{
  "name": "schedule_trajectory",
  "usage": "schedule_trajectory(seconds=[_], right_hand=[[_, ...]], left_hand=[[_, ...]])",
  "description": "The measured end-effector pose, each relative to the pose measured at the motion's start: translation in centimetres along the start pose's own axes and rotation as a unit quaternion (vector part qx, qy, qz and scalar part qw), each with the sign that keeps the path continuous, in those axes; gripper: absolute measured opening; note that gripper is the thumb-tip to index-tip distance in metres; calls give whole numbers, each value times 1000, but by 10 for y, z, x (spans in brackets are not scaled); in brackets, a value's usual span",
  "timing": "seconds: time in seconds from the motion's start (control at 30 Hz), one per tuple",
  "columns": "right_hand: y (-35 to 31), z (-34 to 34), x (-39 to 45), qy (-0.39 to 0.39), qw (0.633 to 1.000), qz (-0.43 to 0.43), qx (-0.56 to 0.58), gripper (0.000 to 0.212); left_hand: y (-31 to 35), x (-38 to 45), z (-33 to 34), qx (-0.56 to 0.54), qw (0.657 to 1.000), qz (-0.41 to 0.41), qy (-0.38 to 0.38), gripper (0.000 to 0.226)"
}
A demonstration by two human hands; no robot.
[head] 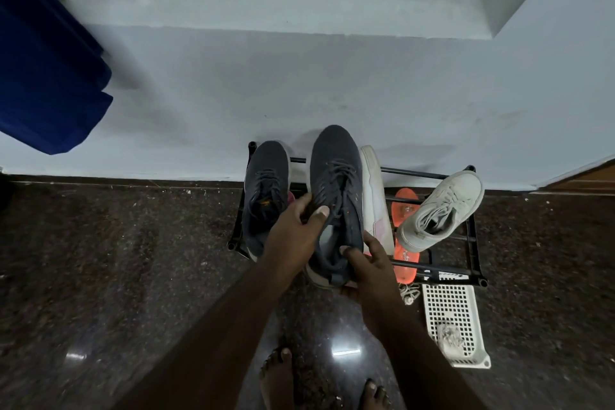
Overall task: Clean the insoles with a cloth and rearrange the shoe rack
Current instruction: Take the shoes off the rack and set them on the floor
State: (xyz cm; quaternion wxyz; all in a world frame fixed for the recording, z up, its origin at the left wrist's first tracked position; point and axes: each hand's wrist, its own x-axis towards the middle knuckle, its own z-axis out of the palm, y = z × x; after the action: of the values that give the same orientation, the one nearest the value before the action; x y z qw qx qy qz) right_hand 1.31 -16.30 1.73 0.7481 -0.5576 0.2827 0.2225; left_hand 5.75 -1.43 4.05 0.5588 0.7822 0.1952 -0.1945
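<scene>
Holding a dark shoe [336, 183] above the rack [472, 243], both hands are working at its opening. The left hand [293, 230] is pinching the tongue and laces near the collar, thumb on top and fingers curled behind. The right hand [369, 263] is gripping the heel, thumb pressing on the collar rim and fingers curling underneath the sole. The shoe is pointing toe-first toward the wall [233, 93], and a pale lining is showing inside its opening.

A second dark shoe [266, 190] is sitting on the left end of the rack, toe toward the wall. A white shoe [374, 196] is lying on its side just right of the held shoe, partly hidden behind it. A grey sneaker [442, 210] is resting tilted on the right part of the rack, over the bars. Two orange insoles [404, 233] are lying on a lower level, showing between the bars.

A white perforated basket [452, 313] is standing on the floor [116, 260] in front of the rack's right end, with a crumpled pale cloth [449, 336] inside. Bare feet [276, 376] are showing at the bottom edge. A blue fabric [43, 60] is hanging at the left.
</scene>
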Motion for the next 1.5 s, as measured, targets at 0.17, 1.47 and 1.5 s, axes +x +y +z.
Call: schedule_trajectory(seconds=[0.17, 1.47, 1.5], right_hand=[[12, -8, 2, 18, 1000, 12, 1, 36], [263, -50, -135, 52, 954, 12, -295, 47], [277, -54, -139, 51, 951, 25, -305, 48]], left_hand=[[-26, -9, -17, 51, 996, -4, 71, 37], [-284, -224, -2, 8, 966, -207, 155, 41], [-298, -232, 2, 10, 966, -210, 150, 41]])
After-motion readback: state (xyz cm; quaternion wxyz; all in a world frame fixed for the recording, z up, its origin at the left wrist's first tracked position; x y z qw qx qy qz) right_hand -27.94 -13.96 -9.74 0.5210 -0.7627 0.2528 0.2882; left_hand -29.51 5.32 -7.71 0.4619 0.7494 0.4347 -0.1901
